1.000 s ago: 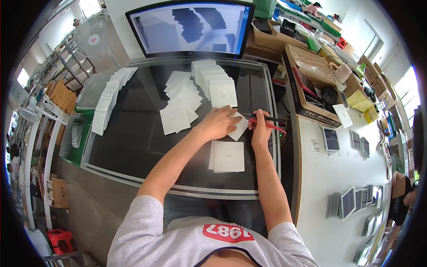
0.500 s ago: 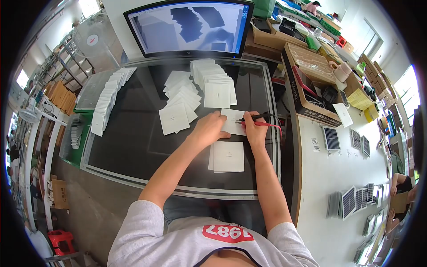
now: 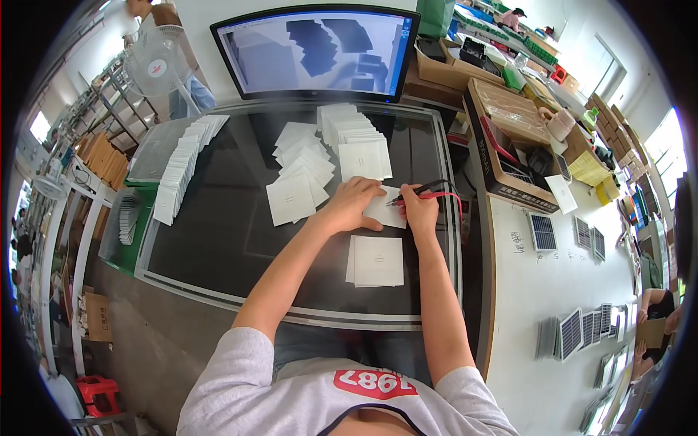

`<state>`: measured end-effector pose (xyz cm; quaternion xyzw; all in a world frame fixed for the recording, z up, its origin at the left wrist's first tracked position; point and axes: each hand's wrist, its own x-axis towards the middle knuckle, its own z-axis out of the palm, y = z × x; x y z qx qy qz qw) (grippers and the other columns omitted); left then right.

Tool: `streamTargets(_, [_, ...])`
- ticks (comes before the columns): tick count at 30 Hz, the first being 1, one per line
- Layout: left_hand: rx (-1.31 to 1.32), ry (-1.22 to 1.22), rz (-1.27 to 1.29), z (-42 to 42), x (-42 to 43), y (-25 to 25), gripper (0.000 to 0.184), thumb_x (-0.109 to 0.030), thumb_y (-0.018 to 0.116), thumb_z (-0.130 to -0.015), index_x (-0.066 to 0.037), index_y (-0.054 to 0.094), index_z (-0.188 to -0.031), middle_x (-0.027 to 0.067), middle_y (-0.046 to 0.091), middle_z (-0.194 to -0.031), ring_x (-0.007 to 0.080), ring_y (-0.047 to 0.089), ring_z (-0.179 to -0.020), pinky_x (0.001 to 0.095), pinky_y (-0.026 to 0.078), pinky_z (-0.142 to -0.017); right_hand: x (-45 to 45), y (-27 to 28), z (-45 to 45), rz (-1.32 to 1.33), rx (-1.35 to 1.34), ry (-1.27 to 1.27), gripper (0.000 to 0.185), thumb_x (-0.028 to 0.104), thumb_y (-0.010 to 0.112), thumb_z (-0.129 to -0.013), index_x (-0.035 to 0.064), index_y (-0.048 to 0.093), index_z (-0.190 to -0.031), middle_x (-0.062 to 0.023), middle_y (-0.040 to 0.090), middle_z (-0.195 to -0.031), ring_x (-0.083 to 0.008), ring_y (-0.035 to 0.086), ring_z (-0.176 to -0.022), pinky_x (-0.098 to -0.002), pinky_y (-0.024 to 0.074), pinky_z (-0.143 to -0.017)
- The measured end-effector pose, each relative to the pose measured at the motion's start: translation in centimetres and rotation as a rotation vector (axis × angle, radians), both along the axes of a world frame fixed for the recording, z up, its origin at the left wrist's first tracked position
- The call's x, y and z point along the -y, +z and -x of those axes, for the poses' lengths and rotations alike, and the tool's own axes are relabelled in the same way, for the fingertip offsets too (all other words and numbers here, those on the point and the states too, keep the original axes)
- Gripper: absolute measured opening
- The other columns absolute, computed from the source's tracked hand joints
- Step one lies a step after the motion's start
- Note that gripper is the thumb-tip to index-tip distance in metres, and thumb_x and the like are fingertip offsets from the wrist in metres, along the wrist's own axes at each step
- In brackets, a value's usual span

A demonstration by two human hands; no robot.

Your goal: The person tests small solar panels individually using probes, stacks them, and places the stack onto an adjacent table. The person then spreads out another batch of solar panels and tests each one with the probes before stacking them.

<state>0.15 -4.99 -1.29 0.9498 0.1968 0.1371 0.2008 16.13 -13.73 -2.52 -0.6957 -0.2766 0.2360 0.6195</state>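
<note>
My left hand (image 3: 354,206) spans the left side of a thin white square panel (image 3: 390,212), fingers near its upper edge and thumb near its lower edge. My right hand (image 3: 420,211) is closed around a pair of test probes, one black (image 3: 426,187) and one red (image 3: 429,195), their tips pointing at small marks on this panel. Below it lie two stacked white panels (image 3: 378,260). A fanned pile of panels (image 3: 289,200) is left of my left hand, and another overlapping row (image 3: 361,160) sits just above.
A monitor (image 3: 316,54) stands behind the dark framed tabletop (image 3: 218,240). More panels (image 3: 177,174) line its left side. At right, an open carton (image 3: 509,145) and small solar panels (image 3: 571,333) are on a white table (image 3: 520,291). A person stands behind the fan (image 3: 156,65).
The whole view has shifted slightly. Both hands remain at the same panel, with the probes tilted a little differently. A person has come into view behind the fan at upper left.
</note>
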Motion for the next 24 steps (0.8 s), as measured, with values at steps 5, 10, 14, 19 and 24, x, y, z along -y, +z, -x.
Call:
streamTargets(5, [0.017, 0.015, -0.033, 0.3, 0.1, 0.3, 0.069, -0.036, 0.084, -0.064, -0.009, 0.059, -0.123, 0.0100, 0.050, -0.131, 0.0273, 0.040, -0.128, 0.0426, 0.033, -0.105, 0.2, -2.2, -0.4, -0.285, -0.136, 0.038, 0.021, 0.019, 0.062, -0.089, 0.0006, 0.062, -0.079, -0.0030, 0.057, -0.060, -0.0094, 0.052, -0.050, -0.0242, 0.0393, -0.047])
streamTargets(10, [-0.160, 0.015, 0.072, 0.8, 0.8, 2.4, 0.076, -0.056, 0.076, -0.066, -0.008, 0.059, -0.123, 0.0129, 0.055, -0.121, 0.0297, 0.045, -0.123, 0.0428, 0.034, -0.103, 1.4, -1.0, -1.0, -0.367, -0.318, -0.037, 0.022, 0.021, 0.059, -0.092, 0.0005, 0.059, -0.084, -0.0046, 0.056, -0.063, -0.0095, 0.050, -0.050, -0.0232, 0.0377, -0.045])
streamTargets(14, [-0.414, -0.105, 0.245, 2.6, 3.2, 5.2, 0.080, -0.065, 0.069, -0.070, -0.009, 0.056, -0.126, 0.0147, 0.055, -0.121, 0.0331, 0.047, -0.120, 0.0452, 0.036, -0.102, 1.3, -0.9, -0.7, -0.353, -0.288, -0.042, 0.022, 0.022, 0.059, -0.091, 0.0008, 0.059, -0.084, -0.0046, 0.055, -0.063, -0.0096, 0.051, -0.051, -0.0229, 0.0376, -0.045])
streamTargets(19, [-0.264, -0.067, 0.044, 1.1, 0.6, 3.3, 0.067, -0.054, 0.068, -0.079, -0.011, 0.054, -0.128, 0.0177, 0.050, -0.125, 0.0350, 0.044, -0.123, 0.0473, 0.037, -0.101, 1.3, -0.7, -0.6, -0.335, -0.274, -0.018, 0.023, 0.023, 0.060, -0.091, 0.0014, 0.059, -0.085, -0.0039, 0.055, -0.063, -0.0087, 0.050, -0.051, -0.0222, 0.0377, -0.045])
streamTargets(24, [0.090, 0.611, -0.322, -1.8, -2.6, 0.3, 0.073, -0.043, 0.077, -0.075, -0.009, 0.048, -0.133, 0.0200, 0.052, -0.119, 0.0355, 0.053, -0.107, 0.0466, 0.044, -0.087, 1.3, -0.9, -0.8, -0.324, -0.276, -0.035, 0.024, 0.025, 0.059, -0.092, 0.0015, 0.059, -0.085, -0.0036, 0.055, -0.063, -0.0085, 0.050, -0.050, -0.0222, 0.0373, -0.044])
